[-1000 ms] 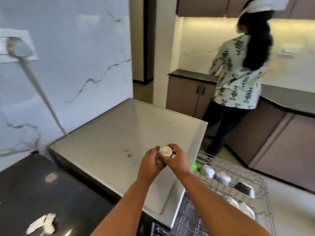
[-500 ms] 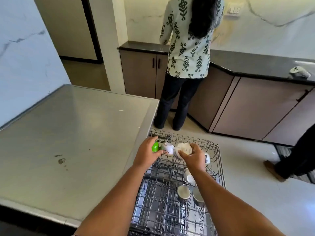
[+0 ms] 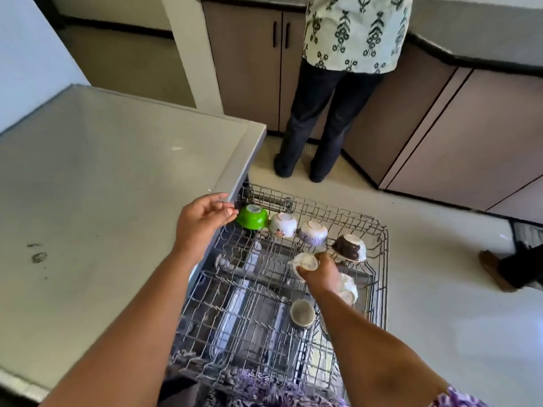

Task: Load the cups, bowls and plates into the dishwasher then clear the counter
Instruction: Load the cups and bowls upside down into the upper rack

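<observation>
The pulled-out dishwasher rack [image 3: 379, 277] is below me, right of the grey counter [image 3: 102, 201]. Along its far row sit several upturned cups: a green cup [image 3: 252, 217], a floral white cup [image 3: 282, 224], a purple-patterned cup [image 3: 313, 232] and a dark brown cup [image 3: 350, 247]. My right hand [image 3: 321, 273] grips a white cup [image 3: 305, 263] upside down over the rack, just in front of that row. My left hand [image 3: 202, 220] hovers with relaxed fingers beside the green cup, holding nothing. More white cups [image 3: 302, 312] lie lower in the rack.
A person in a patterned shirt and dark trousers [image 3: 326, 113] stands at the brown cabinets [image 3: 252, 69] beyond the rack. Another person's shoe [image 3: 493, 270] is on the floor at the right. The counter's corner [image 3: 258, 133] juts beside the rack.
A second ago both hands held the white cup over the counter. I turned to the rack; the right hand lowered the cup into it and the left hand drew back from the green cup.
</observation>
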